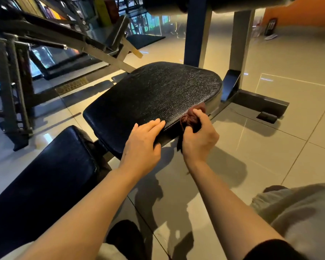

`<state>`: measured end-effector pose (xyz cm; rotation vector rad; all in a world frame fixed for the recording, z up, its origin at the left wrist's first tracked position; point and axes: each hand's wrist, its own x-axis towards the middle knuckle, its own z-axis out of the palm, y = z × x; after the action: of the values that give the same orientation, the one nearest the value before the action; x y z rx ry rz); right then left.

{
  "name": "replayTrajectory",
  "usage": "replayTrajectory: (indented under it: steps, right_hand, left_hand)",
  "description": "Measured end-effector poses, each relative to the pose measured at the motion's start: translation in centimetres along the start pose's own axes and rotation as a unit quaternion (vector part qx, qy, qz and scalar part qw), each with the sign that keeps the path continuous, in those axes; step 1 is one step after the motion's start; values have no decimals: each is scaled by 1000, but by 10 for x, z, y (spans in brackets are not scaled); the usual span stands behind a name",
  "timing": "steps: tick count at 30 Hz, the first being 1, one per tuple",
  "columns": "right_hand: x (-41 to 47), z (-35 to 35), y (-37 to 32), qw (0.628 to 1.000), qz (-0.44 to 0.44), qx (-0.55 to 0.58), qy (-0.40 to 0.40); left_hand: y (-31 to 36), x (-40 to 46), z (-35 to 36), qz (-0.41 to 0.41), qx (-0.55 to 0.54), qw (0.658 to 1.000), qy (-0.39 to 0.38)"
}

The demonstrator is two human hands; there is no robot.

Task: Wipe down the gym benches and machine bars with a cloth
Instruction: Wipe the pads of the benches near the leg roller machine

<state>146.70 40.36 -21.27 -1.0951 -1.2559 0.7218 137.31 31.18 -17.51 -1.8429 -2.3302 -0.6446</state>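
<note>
Left hand [143,141]: fingers flat, pressing seat pad [154,96] near edge.
Right hand [199,139]: fist around bunched cloth [192,117], against pad's right edge.

Grainy black vinyl seat pad [154,94], soft maroon cloth [192,117], glossy floor tiles [270,139], painted metal frame [240,44]

Floor [270,147] is glossy beige tile, large squares with thin grout lines, picking up warm glare and hard shadows. Orange wall [298,14] in the upper right, a small dark framed sign [270,27] leaning at its base. Upper middle: glass panels [148,21] showing greenish reflections, with a dark floor mat [144,40] in front. Upper left is crowded with a grey steel machine frame [13,81] and angled bars, plus a yellow upright pad [101,12] behind them.
</note>
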Motion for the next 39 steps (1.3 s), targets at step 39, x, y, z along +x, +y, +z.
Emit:
replayTrajectory:
  steps: [39]
  right_hand:
    - [11,0,8,996,-93,-8,2]
  left_hand:
    - [6,-5,8,-6,17,1000,8]
